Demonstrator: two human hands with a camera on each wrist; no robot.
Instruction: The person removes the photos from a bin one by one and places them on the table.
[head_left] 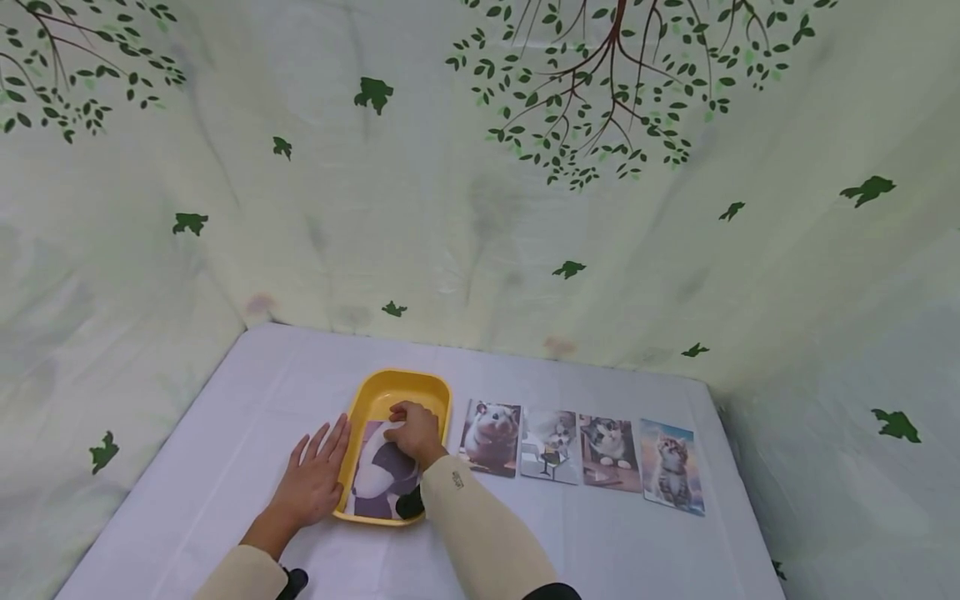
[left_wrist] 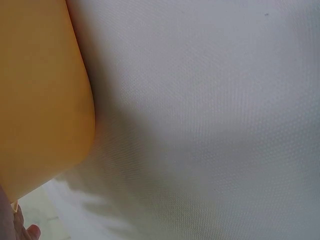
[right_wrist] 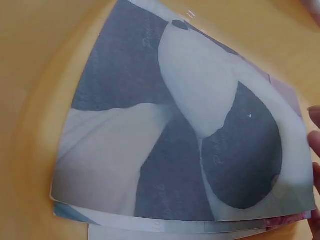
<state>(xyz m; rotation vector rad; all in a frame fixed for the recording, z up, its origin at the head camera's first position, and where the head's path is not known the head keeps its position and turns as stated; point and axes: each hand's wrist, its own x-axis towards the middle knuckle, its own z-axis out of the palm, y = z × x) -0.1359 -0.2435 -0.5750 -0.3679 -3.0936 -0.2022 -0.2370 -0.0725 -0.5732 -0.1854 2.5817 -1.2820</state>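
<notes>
The panda-like picture card (head_left: pixel 371 479) lies in the lower part of a yellow plastic tray (head_left: pixel 393 387), uppermost in a loose stack; edges of other cards (right_wrist: pixel 185 227) show beneath it in the right wrist view. Faint, watermark-like lettering runs across its dark patches, too washed out to read. The right hand (head_left: pixel 416 433) reaches into the tray with fingers bent at the card's edge; whether that grip is grasping the card or only touching it, I cannot tell. The left hand (head_left: pixel 318 475) is unclenched, its fingers straight and spread, resting against the tray's left side. On the beige right sleeve (head_left: pixel 487 525) is a small dark mark, apparently lettering, illegible here. Right of the tray, four cards stand in a row on the white-covered counter (head_left: pixel 600 542): a hamster-like animal card (head_left: pixel 491 433), a pale grey card (head_left: pixel 538 429) whose subject is unclear, a grey-and-white cat card (head_left: pixel 607 442) and a tabby kitten card (head_left: pixel 672 467). Behind rises a pale sheet (head_left: pixel 435 208) printed with leafy branches (head_left: pixel 615 92) and dark green shapes (head_left: pixel 373 94).
</notes>
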